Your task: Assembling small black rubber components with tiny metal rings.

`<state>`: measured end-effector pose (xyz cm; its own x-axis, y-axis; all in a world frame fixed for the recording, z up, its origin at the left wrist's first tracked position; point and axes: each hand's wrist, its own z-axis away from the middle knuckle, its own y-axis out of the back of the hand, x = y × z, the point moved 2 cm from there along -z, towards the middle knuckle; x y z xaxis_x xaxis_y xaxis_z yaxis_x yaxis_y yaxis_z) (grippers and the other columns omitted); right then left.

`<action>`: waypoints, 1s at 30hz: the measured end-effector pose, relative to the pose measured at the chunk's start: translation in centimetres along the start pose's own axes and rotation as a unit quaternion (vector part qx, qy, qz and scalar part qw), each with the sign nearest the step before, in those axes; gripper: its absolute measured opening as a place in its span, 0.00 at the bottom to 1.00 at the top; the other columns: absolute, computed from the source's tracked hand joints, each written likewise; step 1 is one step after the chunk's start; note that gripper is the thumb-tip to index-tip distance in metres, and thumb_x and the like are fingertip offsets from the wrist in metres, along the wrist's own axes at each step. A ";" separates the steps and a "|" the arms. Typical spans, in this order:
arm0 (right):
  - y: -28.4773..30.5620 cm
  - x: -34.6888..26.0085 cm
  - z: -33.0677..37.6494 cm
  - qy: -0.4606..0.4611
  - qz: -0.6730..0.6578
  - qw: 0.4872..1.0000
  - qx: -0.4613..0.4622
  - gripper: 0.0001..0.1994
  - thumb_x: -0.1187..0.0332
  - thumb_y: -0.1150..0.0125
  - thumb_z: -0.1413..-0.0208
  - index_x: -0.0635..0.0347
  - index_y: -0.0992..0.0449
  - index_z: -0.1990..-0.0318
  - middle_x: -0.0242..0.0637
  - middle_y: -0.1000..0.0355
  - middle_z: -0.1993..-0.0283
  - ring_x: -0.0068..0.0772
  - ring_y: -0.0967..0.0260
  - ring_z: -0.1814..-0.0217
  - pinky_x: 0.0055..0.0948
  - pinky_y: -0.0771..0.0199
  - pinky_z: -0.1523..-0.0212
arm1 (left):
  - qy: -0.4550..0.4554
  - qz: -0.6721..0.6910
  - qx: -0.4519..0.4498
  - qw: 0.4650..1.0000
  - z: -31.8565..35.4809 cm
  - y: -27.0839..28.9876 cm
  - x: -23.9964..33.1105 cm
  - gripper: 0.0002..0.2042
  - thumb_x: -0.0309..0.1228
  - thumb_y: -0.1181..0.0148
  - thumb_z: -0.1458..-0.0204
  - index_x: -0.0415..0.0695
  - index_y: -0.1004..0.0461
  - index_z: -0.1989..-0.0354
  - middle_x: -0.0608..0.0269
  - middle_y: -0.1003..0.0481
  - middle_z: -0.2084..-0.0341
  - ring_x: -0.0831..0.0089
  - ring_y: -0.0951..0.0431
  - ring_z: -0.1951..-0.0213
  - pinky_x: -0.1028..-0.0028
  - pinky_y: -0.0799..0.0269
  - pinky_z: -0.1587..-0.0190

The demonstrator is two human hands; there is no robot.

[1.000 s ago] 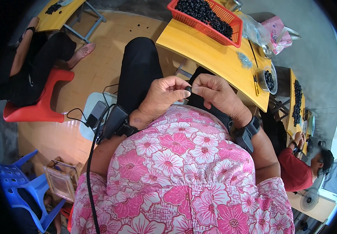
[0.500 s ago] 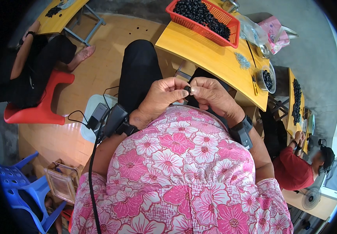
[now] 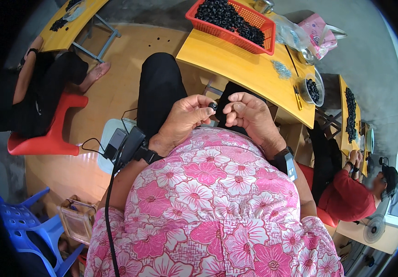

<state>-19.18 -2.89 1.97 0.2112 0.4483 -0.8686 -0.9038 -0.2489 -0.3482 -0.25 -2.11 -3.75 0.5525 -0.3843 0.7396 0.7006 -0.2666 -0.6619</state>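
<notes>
In front of my belly my left hand (image 3: pixel 187 117) pinches a small black ring-shaped piece (image 3: pixel 213 105) between thumb and forefinger, its hole showing. Just to the right, apart from the piece, is my right hand (image 3: pixel 253 115). Its forefinger is partly stretched, while the thumb rests against the other curled fingers; anything tiny between them is hidden. Ahead stands a yellow table (image 3: pixel 236 60). On it a red basket (image 3: pixel 229 32) holds many similar black pieces (image 3: pixel 226 18), and a pile of small silvery bits (image 3: pixel 281 69) lies nearby.
A clear bowl (image 3: pixel 310 90) of black pieces stands at the table's right edge, beside a yellow-handled tool (image 3: pixel 297 98). Plastic bags (image 3: pixel 316 34) lie behind. One person sits on a red stool (image 3: pixel 53 124) at left; another in a red top (image 3: pixel 346 198) works at right.
My right hand has drawn back to the right from the black piece, and its fingers have loosened. The left hand still holds the piece, now slightly further left.
</notes>
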 end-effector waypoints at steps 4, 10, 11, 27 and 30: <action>-0.3 0.1 0.3 0.031 -0.035 0.997 -0.054 0.06 0.71 0.52 0.39 0.60 0.34 0.57 0.41 0.27 0.66 0.27 0.27 0.71 0.25 0.24 0.66 | 0.018 -0.003 -0.016 1.000 0.0 -0.2 0.1 0.09 0.25 0.42 0.48 0.39 0.30 0.59 0.65 0.27 0.69 0.80 0.27 0.69 0.82 0.29 0.64; 0.7 0.6 0.1 0.047 -0.114 0.984 -0.127 0.10 0.64 0.47 0.41 0.62 0.29 0.60 0.35 0.29 0.71 0.24 0.30 0.74 0.23 0.25 0.69 | 0.022 -0.019 -0.005 1.000 -0.1 -0.5 0.1 0.10 0.25 0.41 0.49 0.40 0.29 0.59 0.65 0.27 0.70 0.81 0.27 0.70 0.83 0.29 0.65; 0.7 0.6 0.1 0.055 -0.145 0.979 -0.134 0.11 0.63 0.45 0.42 0.62 0.28 0.62 0.33 0.30 0.72 0.23 0.31 0.75 0.23 0.26 0.70 | 0.027 -0.022 0.000 0.999 -0.1 -0.6 0.1 0.10 0.25 0.41 0.49 0.40 0.29 0.59 0.65 0.27 0.70 0.81 0.27 0.70 0.83 0.28 0.65; 0.2 0.9 0.3 0.037 -0.086 0.995 -0.018 0.10 0.75 0.45 0.45 0.68 0.27 0.56 0.38 0.27 0.67 0.20 0.31 0.73 0.28 0.21 0.63 | 0.024 -0.020 -0.010 0.999 0.0 -0.6 0.2 0.10 0.26 0.41 0.49 0.40 0.29 0.59 0.65 0.27 0.69 0.81 0.27 0.70 0.83 0.28 0.65; 0.0 0.7 0.4 0.049 -0.066 0.997 -0.008 0.09 0.77 0.45 0.45 0.68 0.27 0.57 0.38 0.27 0.67 0.20 0.30 0.73 0.28 0.21 0.63 | 0.022 -0.025 -0.007 0.999 -0.1 -0.6 0.1 0.10 0.26 0.41 0.49 0.40 0.29 0.59 0.66 0.27 0.69 0.81 0.27 0.70 0.83 0.28 0.65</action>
<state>-19.14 -2.20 1.50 0.3640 0.3913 -0.8452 -0.8597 -0.2081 -0.4666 -0.65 -2.08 -3.23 0.4963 -0.4082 0.7662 0.7207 -0.2983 -0.6258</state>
